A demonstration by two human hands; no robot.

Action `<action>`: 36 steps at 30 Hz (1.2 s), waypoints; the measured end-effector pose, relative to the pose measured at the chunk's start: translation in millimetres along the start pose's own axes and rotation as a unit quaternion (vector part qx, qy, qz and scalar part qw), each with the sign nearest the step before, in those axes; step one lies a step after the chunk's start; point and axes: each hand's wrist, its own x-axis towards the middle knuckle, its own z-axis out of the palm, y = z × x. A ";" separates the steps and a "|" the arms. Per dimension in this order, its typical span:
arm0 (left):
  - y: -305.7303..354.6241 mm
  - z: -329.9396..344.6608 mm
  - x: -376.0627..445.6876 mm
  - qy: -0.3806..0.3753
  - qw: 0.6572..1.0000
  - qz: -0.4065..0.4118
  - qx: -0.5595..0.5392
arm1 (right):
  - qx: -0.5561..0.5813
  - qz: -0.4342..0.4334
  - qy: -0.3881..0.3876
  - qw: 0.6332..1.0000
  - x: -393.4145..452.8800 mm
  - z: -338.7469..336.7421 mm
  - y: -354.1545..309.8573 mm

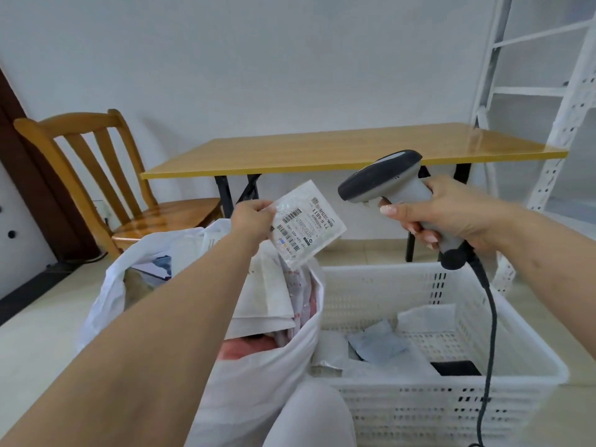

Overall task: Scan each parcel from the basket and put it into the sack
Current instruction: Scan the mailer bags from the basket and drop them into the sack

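We see only our own two arms, both bare from the lower edge of the picture up to the wrists, with no sleeve or cuff on either; our left hand (pixel 254 217) shows mostly its back and knuckles, our right hand (pixel 451 214) shows long fingernails with a pale, glossy pinkish polish, and at the bottom of the view our knee (pixel 309 417) is covered in smooth, plain white fabric, its weave too blurred for us to tell

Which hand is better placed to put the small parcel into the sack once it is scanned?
Left, probably. The left hand already pinches the small parcel directly above the open sack, while the right hand grips the scanner over the basket.
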 end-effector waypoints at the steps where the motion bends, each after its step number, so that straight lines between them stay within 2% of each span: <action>1: -3.3 -16.0 6.7 0.028 0.999 -0.007 0.030 | 0.006 0.002 -0.004 1.000 5.3 5.3 1.8; 2: -8.9 -36.0 14.2 0.056 0.996 -0.020 0.067 | 0.010 0.006 -0.011 1.000 11.7 11.9 4.6; 4: -18.5 -73.9 23.8 0.075 0.967 -0.054 0.236 | 0.014 0.021 -0.023 0.999 23.3 23.9 13.5; 6: -26.7 -89.4 30.3 0.089 0.896 -0.069 0.430 | 0.014 0.036 -0.026 0.999 33.0 31.4 26.4; 7: -28.3 -84.4 32.1 0.092 0.877 -0.050 0.469 | 0.016 0.046 -0.026 0.998 36.8 33.9 33.6; 9: -31.1 -55.9 33.3 0.073 0.889 0.040 0.450 | 0.022 0.075 -0.023 0.997 44.3 36.1 50.4; 11: -32.5 -9.4 29.2 0.015 0.926 0.119 0.357 | 0.032 0.112 -0.012 0.993 51.4 35.0 71.7; 15: -49.3 109.2 16.9 -0.103 0.945 0.168 0.261 | 0.059 0.193 0.039 0.979 62.5 17.8 136.2; 18: -87.6 197.0 14.2 -0.195 0.936 0.135 0.260 | 0.086 0.271 0.072 0.956 71.7 2.2 201.6; 22: -181.0 288.7 21.9 -0.267 0.927 -0.012 0.264 | 0.118 0.364 0.098 0.919 91.4 -10.2 303.7; 25: -269.1 341.9 31.8 -0.313 0.887 -0.089 0.328 | 0.119 0.426 0.097 0.892 115.2 -11.7 380.1; 28: -341.9 391.3 36.8 -0.366 0.849 -0.105 0.366 | 0.146 0.512 0.077 0.843 143.0 -12.4 448.9; 31: -396.6 438.1 42.8 -0.384 0.833 -0.096 0.387 | 0.179 0.563 0.065 0.804 165.3 -12.0 505.2; 36: -469.6 487.7 47.0 -0.372 0.787 -0.133 0.474 | 0.208 0.543 0.081 0.809 183.8 3.0 573.2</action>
